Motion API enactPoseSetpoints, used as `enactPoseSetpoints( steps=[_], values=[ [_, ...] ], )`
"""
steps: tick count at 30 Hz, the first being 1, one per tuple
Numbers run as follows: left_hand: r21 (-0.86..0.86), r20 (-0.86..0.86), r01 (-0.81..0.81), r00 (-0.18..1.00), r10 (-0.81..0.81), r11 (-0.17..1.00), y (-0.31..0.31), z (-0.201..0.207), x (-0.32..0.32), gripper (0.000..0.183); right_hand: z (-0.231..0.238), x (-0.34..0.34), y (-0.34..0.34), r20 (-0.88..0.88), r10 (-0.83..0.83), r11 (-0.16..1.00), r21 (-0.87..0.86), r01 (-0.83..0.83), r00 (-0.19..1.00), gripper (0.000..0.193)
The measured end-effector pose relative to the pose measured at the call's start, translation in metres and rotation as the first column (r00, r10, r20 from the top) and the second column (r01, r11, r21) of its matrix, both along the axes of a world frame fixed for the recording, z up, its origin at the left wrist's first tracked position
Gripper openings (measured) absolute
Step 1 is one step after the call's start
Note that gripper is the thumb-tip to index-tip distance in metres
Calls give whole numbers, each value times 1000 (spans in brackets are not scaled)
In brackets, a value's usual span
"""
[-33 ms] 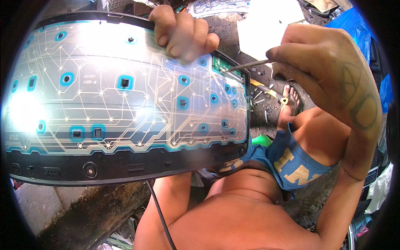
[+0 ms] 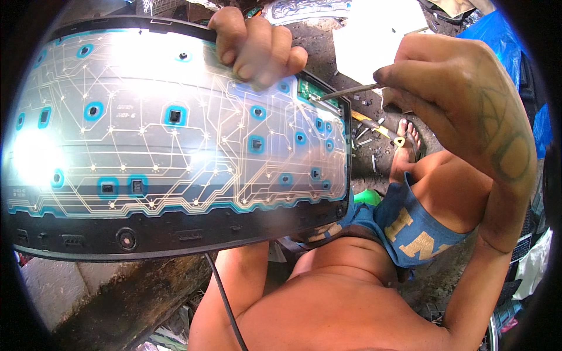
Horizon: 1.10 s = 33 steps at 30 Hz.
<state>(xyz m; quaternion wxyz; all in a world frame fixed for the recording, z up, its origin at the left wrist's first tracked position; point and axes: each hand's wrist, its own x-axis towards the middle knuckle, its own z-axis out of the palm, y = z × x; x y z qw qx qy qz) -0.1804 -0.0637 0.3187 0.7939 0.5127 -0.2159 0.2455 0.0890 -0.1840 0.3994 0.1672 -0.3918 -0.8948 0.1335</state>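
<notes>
An opened keyboard [image 2: 281, 213] in a black frame is held up at the left, its clear membrane sheet [image 2: 146, 149] with pale traces and blue-ringed holes facing me. My left hand [image 2: 257, 50] is closed over its far edge, fingers curled onto the sheet. Between the thumb and fingers of my right hand [image 2: 451, 93] is a thin metal rod-like tool [image 2: 351, 90]; its handle end is hidden in the hand. The tool's tip meets a small green circuit board [image 2: 309, 90] at the keyboard's far right corner. A black cable [image 2: 225, 304] hangs below the keyboard.
A yellow-handled tool [image 2: 377, 127] lies on the dark ground amid small scraps, near my sandalled foot [image 2: 404, 149]. Beyond are a white panel [image 2: 380, 35] and blue plastic sheeting [image 2: 497, 44]. A concrete block [image 2: 58, 286] stands lower left. Something bright green [image 2: 367, 198] shows beside my shorts.
</notes>
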Motion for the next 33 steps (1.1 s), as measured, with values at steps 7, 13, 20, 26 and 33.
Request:
enactPoseSetpoints(
  steps=[7,13,20,26,33],
  values=[
    [0,8,20,1000,-20,1000,1,-1,0,18,-2,1,2,-12,18,999,38,-18,1000,15],
    [10,54,84,995,-84,996,7,-4,2,17,-4,0,1,15,-2,999,44,1,1000,16],
    [-20,36,38,999,-37,999,-1,-3,0,18,-2,1,-1,-14,27,999,44,-27,1000,17],
    [-22,8,-8,1000,8,1000,-5,-1,0,20,-3,0,-2,10,21,996,84,-22,1000,19],
    [-20,-5,-65,998,65,998,-9,0,-1,20,-7,-2,-2,93,25,959,278,-50,995,23]
  ],
)
